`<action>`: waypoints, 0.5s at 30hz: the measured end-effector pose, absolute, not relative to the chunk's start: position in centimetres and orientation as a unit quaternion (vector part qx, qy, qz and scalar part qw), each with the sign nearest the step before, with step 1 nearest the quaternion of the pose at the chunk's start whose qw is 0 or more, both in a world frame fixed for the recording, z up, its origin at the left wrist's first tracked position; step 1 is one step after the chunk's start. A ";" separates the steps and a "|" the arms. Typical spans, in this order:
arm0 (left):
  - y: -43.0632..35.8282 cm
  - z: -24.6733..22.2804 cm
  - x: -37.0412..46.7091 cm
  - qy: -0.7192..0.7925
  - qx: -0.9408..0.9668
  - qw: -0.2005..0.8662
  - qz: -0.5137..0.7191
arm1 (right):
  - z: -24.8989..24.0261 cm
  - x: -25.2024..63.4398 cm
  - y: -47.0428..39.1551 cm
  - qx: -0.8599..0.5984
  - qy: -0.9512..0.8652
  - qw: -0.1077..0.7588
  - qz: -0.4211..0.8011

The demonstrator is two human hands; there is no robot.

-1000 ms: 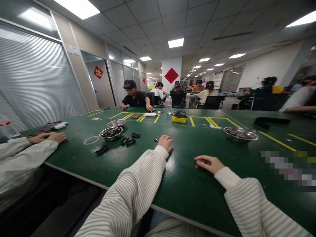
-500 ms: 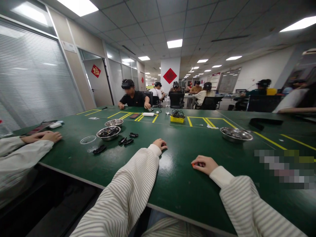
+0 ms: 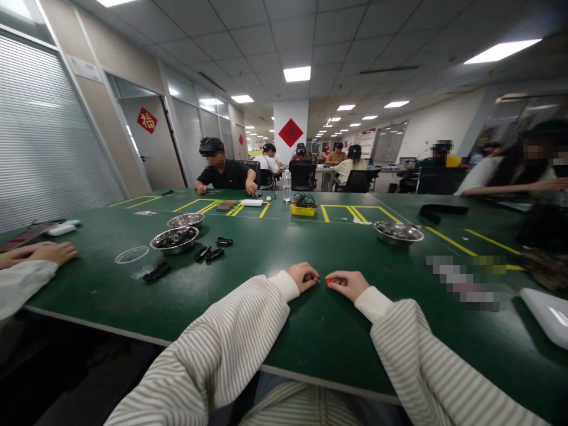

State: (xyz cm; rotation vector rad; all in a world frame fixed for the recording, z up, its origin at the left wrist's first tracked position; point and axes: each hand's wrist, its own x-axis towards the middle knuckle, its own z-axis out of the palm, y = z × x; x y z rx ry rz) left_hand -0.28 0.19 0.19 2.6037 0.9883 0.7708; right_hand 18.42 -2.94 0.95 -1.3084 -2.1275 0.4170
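My left hand (image 3: 304, 277) is closed just above the green table (image 3: 266, 319), its fingertips pinched on a small dark piece (image 3: 317, 278) too small to name. Close by on the right, my right hand (image 3: 349, 285) grips a small orange piece (image 3: 329, 280) between thumb and fingers. A narrow gap separates the two hands. Several black plastic parts (image 3: 209, 255) lie to the left of my left hand. Another black part (image 3: 157, 271) rests nearer the table's front, beside a clear plastic tub (image 3: 133, 255).
Metal bowls stand left, one holding black parts (image 3: 174, 237), one behind it (image 3: 185, 219). Another metal bowl (image 3: 398, 234) is at the right. A yellow box of cables (image 3: 303, 209) and a bottle (image 3: 286, 187) stand further back. Co-workers sit across, left (image 3: 48, 253) and right.
My hands have come close together, the right moving left with the orange piece. A dark piece now shows at my left fingertips. The view has swung right.
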 end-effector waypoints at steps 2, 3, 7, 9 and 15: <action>-0.1 0.4 -0.2 0.332 0.889 0.123 0.290 | 0.9 18.1 -2.9 -0.497 -0.785 0.325 0.174; -0.2 0.5 -0.2 0.329 0.887 0.122 0.301 | 0.9 17.9 -2.9 -0.495 -0.778 0.340 0.182; -0.7 0.7 0.2 0.317 0.885 0.118 0.320 | 0.7 17.6 -2.8 -0.487 -0.757 0.384 0.208; -0.9 0.7 0.3 0.316 0.884 0.113 0.327 | 0.6 17.6 -2.8 -0.485 -0.751 0.394 0.214; -1.1 1.0 0.3 0.317 0.882 0.086 0.336 | 0.7 17.7 -3.0 -0.475 -0.751 0.403 0.219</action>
